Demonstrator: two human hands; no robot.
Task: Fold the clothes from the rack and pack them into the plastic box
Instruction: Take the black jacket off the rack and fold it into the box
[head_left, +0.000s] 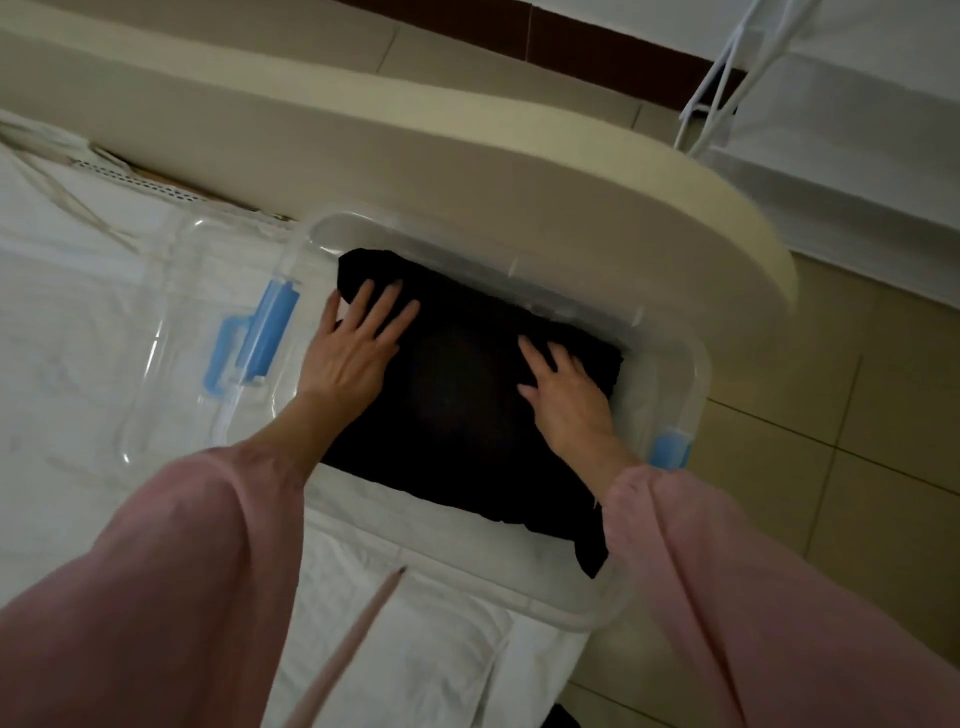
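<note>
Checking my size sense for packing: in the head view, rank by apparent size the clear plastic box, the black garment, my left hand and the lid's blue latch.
1. plastic box
2. black garment inside it
3. left hand
4. blue latch, close to the hand in size

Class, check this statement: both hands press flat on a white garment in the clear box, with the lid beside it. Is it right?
No. The head view shows the garment is black, not white. The left hand and right hand do press flat on it in the clear box, with the lid beside it.
</note>
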